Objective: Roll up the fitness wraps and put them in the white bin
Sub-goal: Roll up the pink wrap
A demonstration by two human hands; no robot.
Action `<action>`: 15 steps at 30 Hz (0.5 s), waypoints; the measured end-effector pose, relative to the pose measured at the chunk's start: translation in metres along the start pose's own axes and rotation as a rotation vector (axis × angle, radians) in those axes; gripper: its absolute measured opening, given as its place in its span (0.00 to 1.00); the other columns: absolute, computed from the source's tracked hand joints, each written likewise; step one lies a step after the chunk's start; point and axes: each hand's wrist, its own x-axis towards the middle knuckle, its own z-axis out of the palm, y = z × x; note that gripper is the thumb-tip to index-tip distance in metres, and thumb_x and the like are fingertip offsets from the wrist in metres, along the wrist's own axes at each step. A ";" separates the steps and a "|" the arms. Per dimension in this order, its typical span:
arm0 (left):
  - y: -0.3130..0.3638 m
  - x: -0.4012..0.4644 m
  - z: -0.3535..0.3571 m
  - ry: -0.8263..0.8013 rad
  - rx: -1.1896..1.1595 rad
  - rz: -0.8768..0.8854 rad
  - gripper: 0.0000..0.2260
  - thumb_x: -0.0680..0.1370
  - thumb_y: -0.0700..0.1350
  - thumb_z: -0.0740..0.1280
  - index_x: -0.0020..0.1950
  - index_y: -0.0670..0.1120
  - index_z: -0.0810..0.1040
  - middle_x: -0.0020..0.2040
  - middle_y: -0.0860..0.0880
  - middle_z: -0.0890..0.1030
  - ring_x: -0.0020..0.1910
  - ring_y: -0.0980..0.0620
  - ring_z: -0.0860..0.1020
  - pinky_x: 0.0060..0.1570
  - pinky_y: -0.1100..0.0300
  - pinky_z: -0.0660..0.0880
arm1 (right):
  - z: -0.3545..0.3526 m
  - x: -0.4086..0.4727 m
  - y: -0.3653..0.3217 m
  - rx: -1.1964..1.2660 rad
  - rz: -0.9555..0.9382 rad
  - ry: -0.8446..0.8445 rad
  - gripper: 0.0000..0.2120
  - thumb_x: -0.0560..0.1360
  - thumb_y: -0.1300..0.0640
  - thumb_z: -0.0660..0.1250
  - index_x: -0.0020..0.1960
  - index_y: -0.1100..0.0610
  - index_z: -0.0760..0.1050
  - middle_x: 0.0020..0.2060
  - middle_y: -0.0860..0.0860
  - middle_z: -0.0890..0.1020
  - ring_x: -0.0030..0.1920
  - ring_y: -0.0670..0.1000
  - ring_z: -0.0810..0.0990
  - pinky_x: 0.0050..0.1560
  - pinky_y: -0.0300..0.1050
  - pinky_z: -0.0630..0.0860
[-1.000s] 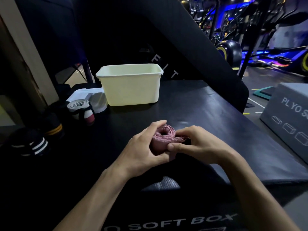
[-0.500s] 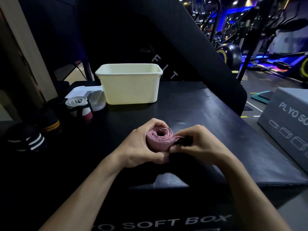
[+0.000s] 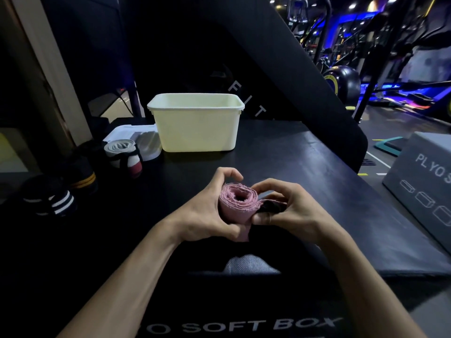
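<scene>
nearest, the pink wrap (image 3: 238, 206) is being held above the black soft box (image 3: 280, 152), coiled, open end up. it is being cupped by the left hand (image 3: 207, 213), fingers curled round the coil, probably to keep the turns from springing loose. its dark tail end is being pinched by the right hand (image 3: 290, 211), likely for fastening. further left, rolled wraps (image 3: 123, 154) are being left standing on the box. beyond, the white bin (image 3: 195, 123) is being kept within reach; its contents cannot be seen.
</scene>
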 end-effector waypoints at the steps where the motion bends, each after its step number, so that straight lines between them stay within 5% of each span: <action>1: 0.001 0.000 0.000 0.002 0.007 -0.012 0.40 0.64 0.35 0.81 0.68 0.56 0.64 0.57 0.49 0.80 0.56 0.51 0.82 0.59 0.56 0.78 | -0.001 0.000 -0.001 0.001 0.010 -0.004 0.19 0.69 0.60 0.82 0.57 0.52 0.81 0.49 0.54 0.86 0.52 0.57 0.85 0.59 0.53 0.80; 4: 0.003 -0.005 0.003 0.063 0.070 -0.041 0.39 0.62 0.43 0.82 0.65 0.57 0.64 0.55 0.55 0.80 0.54 0.56 0.82 0.58 0.57 0.79 | 0.000 -0.001 -0.006 0.010 0.047 -0.031 0.18 0.70 0.64 0.80 0.58 0.55 0.81 0.47 0.53 0.87 0.46 0.48 0.84 0.52 0.43 0.79; 8: 0.005 -0.018 0.016 0.344 0.215 -0.073 0.35 0.58 0.58 0.84 0.57 0.57 0.69 0.53 0.58 0.81 0.51 0.62 0.80 0.53 0.60 0.78 | 0.008 0.002 -0.008 0.004 0.044 0.006 0.20 0.68 0.56 0.81 0.59 0.52 0.80 0.53 0.52 0.85 0.53 0.56 0.86 0.59 0.53 0.80; 11: 0.005 -0.026 0.021 0.439 0.207 -0.071 0.32 0.58 0.57 0.84 0.56 0.57 0.74 0.52 0.59 0.83 0.50 0.65 0.80 0.49 0.67 0.77 | 0.014 0.002 -0.014 -0.043 0.053 0.039 0.20 0.66 0.54 0.83 0.56 0.49 0.81 0.52 0.49 0.86 0.50 0.54 0.86 0.56 0.53 0.80; 15: 0.007 -0.028 0.004 0.292 0.197 -0.032 0.31 0.60 0.49 0.84 0.59 0.57 0.76 0.51 0.60 0.84 0.51 0.63 0.82 0.52 0.65 0.77 | 0.025 0.000 -0.019 -0.088 0.088 0.096 0.22 0.60 0.56 0.86 0.49 0.48 0.81 0.44 0.49 0.86 0.41 0.50 0.85 0.46 0.48 0.80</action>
